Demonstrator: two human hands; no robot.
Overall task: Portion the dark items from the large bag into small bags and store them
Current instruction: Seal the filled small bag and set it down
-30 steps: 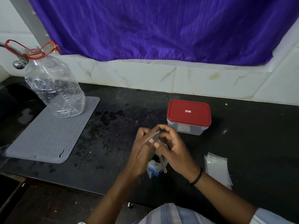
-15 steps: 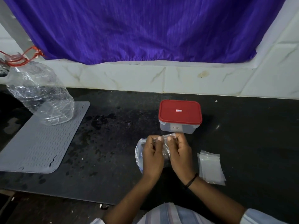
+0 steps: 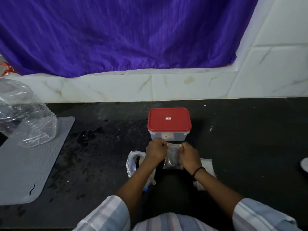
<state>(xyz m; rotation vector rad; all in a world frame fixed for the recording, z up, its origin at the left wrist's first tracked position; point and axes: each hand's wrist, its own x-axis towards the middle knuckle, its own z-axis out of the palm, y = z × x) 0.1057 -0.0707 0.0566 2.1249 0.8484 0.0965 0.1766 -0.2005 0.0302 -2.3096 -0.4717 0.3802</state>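
Lowered to the black counter (image 3: 241, 147), left hand (image 3: 155, 151) and right hand (image 3: 190, 155) pinch the top corners of a clear small bag (image 3: 172, 157) with dark contents.

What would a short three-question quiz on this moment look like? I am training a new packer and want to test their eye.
1. True or false: the lid of the box is off.
2. What do the left hand and right hand hold? A) small bag B) bottle C) mat
3. Fill in: the large bag lies to the ___ of the small bag.

Key: 1 false, the red lid is on. 2 A, both hands pinch its top edge. 3 left.
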